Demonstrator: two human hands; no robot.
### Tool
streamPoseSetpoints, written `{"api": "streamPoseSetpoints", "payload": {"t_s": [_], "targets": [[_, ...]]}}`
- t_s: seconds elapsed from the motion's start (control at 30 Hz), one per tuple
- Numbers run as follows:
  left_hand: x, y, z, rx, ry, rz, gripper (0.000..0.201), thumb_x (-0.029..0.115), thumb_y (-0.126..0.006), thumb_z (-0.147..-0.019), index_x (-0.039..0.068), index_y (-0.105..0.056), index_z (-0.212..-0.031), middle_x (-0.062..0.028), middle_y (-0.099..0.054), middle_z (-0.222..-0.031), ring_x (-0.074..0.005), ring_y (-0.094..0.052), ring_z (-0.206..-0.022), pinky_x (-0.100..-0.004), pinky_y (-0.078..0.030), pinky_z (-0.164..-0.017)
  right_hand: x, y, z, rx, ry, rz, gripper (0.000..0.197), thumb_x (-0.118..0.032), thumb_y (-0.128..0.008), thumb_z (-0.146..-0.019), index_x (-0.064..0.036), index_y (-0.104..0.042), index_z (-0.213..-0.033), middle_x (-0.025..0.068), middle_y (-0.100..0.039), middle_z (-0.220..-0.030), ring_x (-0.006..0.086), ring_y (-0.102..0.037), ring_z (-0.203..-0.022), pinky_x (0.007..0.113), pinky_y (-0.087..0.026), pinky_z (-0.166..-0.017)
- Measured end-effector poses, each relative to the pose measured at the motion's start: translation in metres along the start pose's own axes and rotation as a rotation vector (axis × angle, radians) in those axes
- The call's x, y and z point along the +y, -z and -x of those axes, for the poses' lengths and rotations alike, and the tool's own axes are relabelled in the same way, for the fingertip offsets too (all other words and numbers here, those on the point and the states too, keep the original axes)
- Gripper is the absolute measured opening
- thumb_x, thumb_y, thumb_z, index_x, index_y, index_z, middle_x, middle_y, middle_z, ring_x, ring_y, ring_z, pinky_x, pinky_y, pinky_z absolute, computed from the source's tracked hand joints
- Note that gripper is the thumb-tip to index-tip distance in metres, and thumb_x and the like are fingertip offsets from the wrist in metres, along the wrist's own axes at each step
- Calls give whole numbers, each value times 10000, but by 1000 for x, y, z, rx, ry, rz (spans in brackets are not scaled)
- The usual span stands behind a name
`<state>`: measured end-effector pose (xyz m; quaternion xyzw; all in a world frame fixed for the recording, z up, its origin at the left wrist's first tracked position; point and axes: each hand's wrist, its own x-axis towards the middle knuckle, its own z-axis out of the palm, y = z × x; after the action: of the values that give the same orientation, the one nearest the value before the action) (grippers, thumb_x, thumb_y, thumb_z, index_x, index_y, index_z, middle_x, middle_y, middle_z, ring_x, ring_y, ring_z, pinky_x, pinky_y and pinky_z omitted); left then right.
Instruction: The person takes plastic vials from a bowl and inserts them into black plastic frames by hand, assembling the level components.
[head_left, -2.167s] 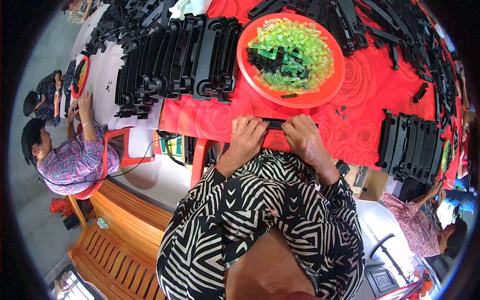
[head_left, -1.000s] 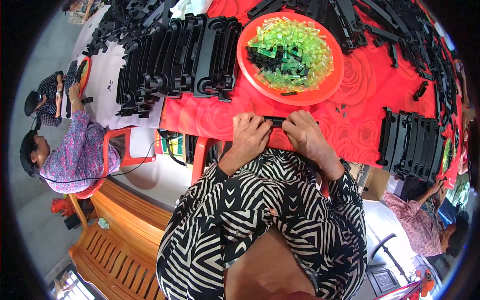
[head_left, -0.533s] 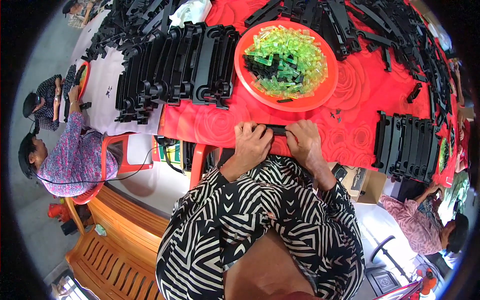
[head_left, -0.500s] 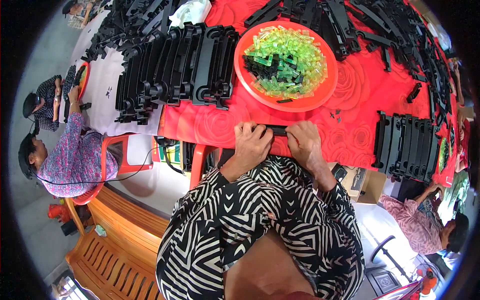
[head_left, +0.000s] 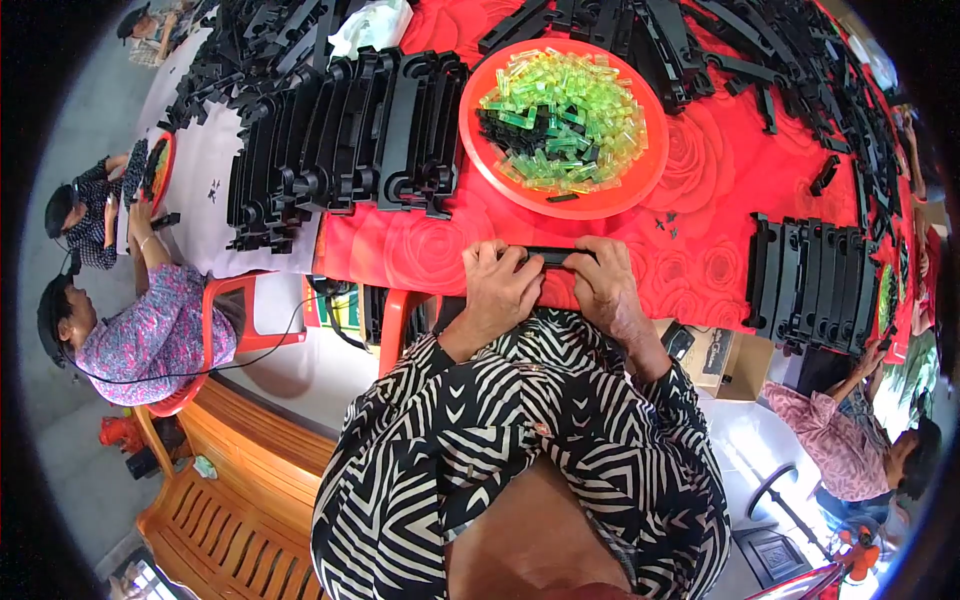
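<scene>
A long black plastic part (head_left: 551, 253) lies crosswise at the near edge of the red table, with a hand at each end. My left hand (head_left: 499, 286) is closed on its left end, fingers bent over the top. On its right end, my right hand (head_left: 608, 286) grips with thumb and fingers curled; the palm side of both hands is hidden. Just beyond them stands a red round tray (head_left: 470, 135), heaped with small yellow-green translucent pieces (head_left: 570, 80) and small black pieces (head_left: 532, 136).
Rows of black plastic parts stand at left (head_left: 400, 130) and right (head_left: 810, 280). More black parts (head_left: 680, 50) pile up at the far side. A person (head_left: 150, 325) sits at the left, another (head_left: 840, 440) at the right. An orange wooden bench (head_left: 240, 440) is behind me at left.
My hands stay on the black part, the right fingers shifting slightly leftward along it. The view has moved a little. At the left, the seated person's arm has shifted near their tray.
</scene>
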<state>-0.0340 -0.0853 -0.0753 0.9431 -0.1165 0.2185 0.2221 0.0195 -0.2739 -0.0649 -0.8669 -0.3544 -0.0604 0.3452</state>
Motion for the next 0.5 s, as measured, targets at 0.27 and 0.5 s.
{"api": "streamPoseSetpoints", "payload": {"t_s": [0.27,0.5], "targets": [[0,1,-2,9,10,68,252,171,-718,-694,95,-676,-930,-3,-636,-938,-242,-508,-893,-422,-332,-809,5,-7,5,82,20,17,224,35,-595,-717,39,-587,-941,186,-559,-1058,360,-542,-988,419,-469,-860],[0,0,-1,0,-15,30,264,161,-719,-695,93,-670,-946,-8,-641,-977,-252,-516,-905,-443,-339,-825,6,-9,9,118,-19,-35,258,58,-571,-709,54,-581,-967,205,-559,-1100,383,-549,-999,437,-476,-866]]}}
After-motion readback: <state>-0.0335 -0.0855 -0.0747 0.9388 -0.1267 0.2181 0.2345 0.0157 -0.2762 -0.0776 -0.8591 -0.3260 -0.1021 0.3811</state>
